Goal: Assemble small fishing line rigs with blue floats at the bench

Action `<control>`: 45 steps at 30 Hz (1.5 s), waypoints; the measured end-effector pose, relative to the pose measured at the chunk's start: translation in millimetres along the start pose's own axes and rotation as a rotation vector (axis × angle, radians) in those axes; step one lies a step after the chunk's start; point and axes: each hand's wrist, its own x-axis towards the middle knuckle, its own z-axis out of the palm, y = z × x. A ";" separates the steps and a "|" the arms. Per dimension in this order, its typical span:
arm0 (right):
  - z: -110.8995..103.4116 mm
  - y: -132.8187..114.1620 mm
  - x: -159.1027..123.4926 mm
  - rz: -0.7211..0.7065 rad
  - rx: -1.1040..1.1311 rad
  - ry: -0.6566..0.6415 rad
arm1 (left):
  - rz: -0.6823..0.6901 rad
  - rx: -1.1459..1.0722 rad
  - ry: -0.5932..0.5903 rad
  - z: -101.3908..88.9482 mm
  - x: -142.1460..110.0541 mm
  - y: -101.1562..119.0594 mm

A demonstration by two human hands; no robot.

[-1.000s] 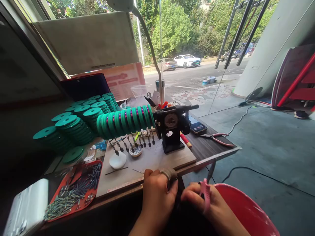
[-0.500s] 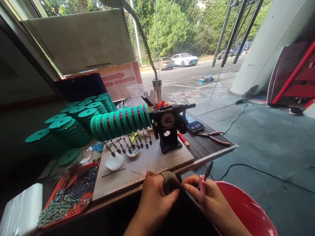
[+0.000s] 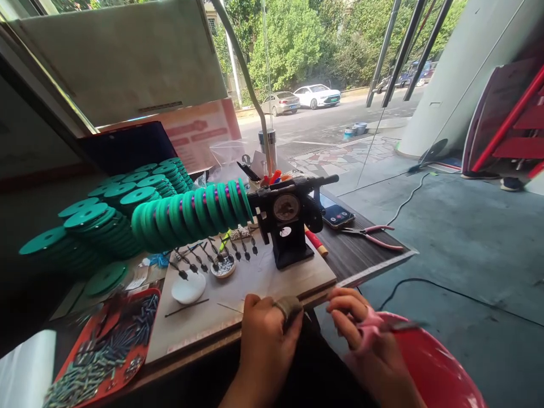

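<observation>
The right hand (image 3: pixel 370 347), gripping a blurred, pink-handled, dark-bladed cutting tool (image 3: pixel 369 330), has swung away from the curled left hand (image 3: pixel 267 331) toward the glossy red tub (image 3: pixel 442 365) beside it, so their joint work looks paused; whether the left grips anything, I cannot tell.

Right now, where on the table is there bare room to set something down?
The board between bowl and black stand looks bare, as does the table strip between board and pliers. Crowding is on the left: green spools stacked behind, red tray of metal parts in front.
</observation>
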 end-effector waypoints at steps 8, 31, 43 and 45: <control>13.4 22.6 -22.6 -0.017 -0.137 -0.060 | 0.187 0.287 0.090 24.5 7.0 -4.1; 23.3 37.8 -17.0 -0.481 -0.678 -0.085 | 0.202 0.292 0.079 22.5 16.2 1.2; 23.0 41.8 -11.1 -0.608 -0.646 0.016 | 0.201 0.162 0.102 24.5 7.6 -9.4; 21.6 39.9 -11.1 -0.587 -0.665 -0.034 | 0.222 0.148 0.090 22.8 5.2 -13.0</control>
